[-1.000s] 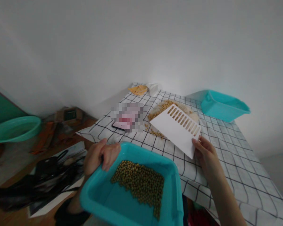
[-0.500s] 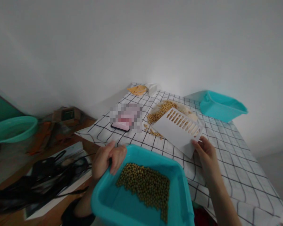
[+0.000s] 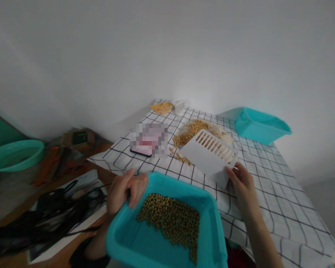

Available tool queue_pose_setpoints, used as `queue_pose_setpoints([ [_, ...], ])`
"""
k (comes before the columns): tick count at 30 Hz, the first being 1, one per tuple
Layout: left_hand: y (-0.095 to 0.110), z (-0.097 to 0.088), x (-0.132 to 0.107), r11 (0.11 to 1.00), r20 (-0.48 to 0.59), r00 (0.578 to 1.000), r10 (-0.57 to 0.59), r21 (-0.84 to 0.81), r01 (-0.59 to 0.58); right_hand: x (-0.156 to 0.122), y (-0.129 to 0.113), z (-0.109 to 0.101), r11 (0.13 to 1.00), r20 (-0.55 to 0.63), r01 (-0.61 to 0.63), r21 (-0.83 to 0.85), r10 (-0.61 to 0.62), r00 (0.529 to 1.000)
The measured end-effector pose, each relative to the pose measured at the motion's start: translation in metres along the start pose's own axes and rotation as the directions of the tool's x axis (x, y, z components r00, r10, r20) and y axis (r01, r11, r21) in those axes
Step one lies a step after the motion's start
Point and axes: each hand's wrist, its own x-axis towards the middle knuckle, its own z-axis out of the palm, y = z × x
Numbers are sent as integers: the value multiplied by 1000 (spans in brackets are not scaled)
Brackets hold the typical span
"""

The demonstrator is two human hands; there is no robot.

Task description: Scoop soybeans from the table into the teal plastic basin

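The held turquoise basin (image 3: 146,242) has shifted rightward.

Single head-worn view, set at the near edge of a table draped in white cloth with black grid lines (image 3: 273,193), facing forward and down across it. Nearest the lens, bottom of frame: a rectangular turquoise plastic tub (image 3: 149,242), seen from above and cut off below. Farthest, a plain pale-grey wall (image 3: 167,48) fills the upper part; brown floor (image 3: 8,257) shows lower left.
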Motion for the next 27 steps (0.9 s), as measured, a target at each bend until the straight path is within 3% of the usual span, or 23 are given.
queue_pose_setpoints([
  [5,-5,-3,-2,997,-25,999,30,-65,-31,-3,-6,4,999,40,-3,32,2,999],
  [11,3,-3,-1,998,0,998,-69,-12,69,-2,-5,4,999,-9,2,48,-1,1000],
  [16,6,0,0,1000,10,1000,-20,-15,21,-1,-1,3,999,11,-7,40,7,1000],
  [27,3,-5,0,998,17,998,-55,-32,55,-1,1,2,998,45,-1,59,-1,999],
])
